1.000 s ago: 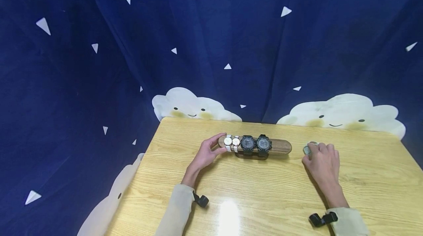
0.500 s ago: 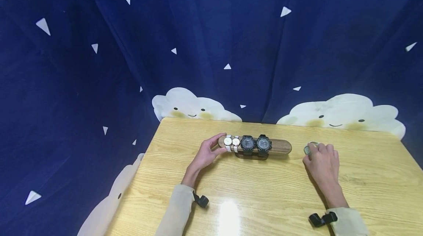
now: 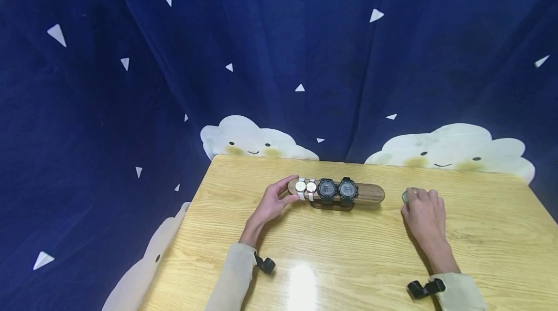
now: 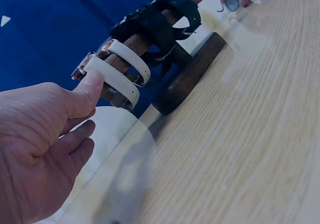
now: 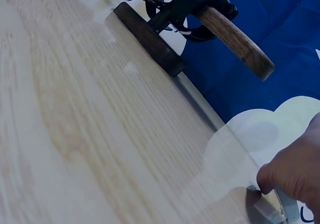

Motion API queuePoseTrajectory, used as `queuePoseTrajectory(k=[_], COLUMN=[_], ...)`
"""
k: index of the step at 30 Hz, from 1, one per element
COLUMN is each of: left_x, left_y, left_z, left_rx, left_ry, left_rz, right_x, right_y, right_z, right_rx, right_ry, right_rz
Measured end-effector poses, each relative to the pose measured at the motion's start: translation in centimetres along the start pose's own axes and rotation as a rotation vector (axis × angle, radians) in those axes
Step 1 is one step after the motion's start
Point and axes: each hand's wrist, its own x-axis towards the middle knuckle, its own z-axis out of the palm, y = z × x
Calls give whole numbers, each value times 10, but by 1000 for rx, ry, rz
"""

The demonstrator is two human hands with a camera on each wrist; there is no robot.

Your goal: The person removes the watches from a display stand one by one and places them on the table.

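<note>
A dark wooden watch stand bears two white-strapped watches, the outer one beside a second, then two chunky black watches, one left of the other. My left hand grips the stand's left end; in the left wrist view its thumb presses the outer white strap. To the right of the stand, my right hand pinches a pale green watch at the tabletop. Its fingers cover most of that watch.
The stand's bar is raised on a dark wooden base. A light wooden table lies beneath, its back edge against a blue curtain with cloud prints. Each wrist wears a black camera, the left one and the right one.
My right hand has shifted slightly, and less of the pale green watch shows past its fingers. The left hand and the stand have stayed where they were.
</note>
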Motion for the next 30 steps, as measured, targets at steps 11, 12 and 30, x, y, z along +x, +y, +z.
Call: queuePoseTrajectory(k=[11,12,30], left_x=[1,1,1], left_y=[1,1,1], left_z=[0,0,0], left_rx=[13,13,1], left_ry=[0,1,-6], left_rz=[-3,-6,-1], right_x=[0,0,-1], right_y=[1,1,4], right_z=[3,3,1], right_rx=[17,19,68], right_ry=[40,38,-19], right_rz=[-29,-26,28])
